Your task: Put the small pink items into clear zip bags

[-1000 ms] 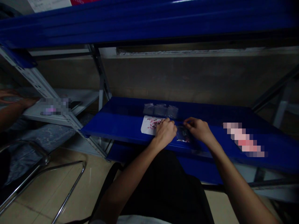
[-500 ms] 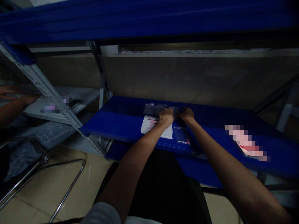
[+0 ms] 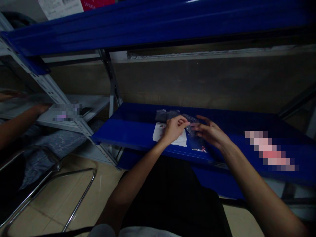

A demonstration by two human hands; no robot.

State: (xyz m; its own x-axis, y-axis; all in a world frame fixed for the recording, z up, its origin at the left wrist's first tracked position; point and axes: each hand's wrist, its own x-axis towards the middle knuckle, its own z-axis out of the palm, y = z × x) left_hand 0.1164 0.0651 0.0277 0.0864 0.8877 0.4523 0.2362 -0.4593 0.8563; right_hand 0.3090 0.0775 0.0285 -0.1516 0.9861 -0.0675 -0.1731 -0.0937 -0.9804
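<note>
Raised a little over the blue shelf (image 3: 133,126), a small clear plastic bag (image 3: 189,119) is pinched between the thumb and fingers of my left hand (image 3: 175,127). From the other side, my right hand (image 3: 211,132) grips the same bag with its thumb and some fingers, one finger standing away. Under my left hand is a white sheet or packet (image 3: 179,141) whose pink beads are mostly covered. Below the held bag lies another clear bag (image 3: 197,144) with a few pink beads at its lower edge. Two more clear bags (image 3: 161,115) lie flat behind the white packet.
A pixelated pink object (image 3: 270,151) lies on the shelf's right side. Overhead runs a blue shelf beam (image 3: 158,26). At left, another person's arm (image 3: 23,117) rests on a grey shelf (image 3: 97,100), above a metal-framed chair (image 3: 81,194).
My hands have lifted a clear bag off the row at the back and turned it between them. My right hand has opened out from a fist. The view has shifted slightly.
</note>
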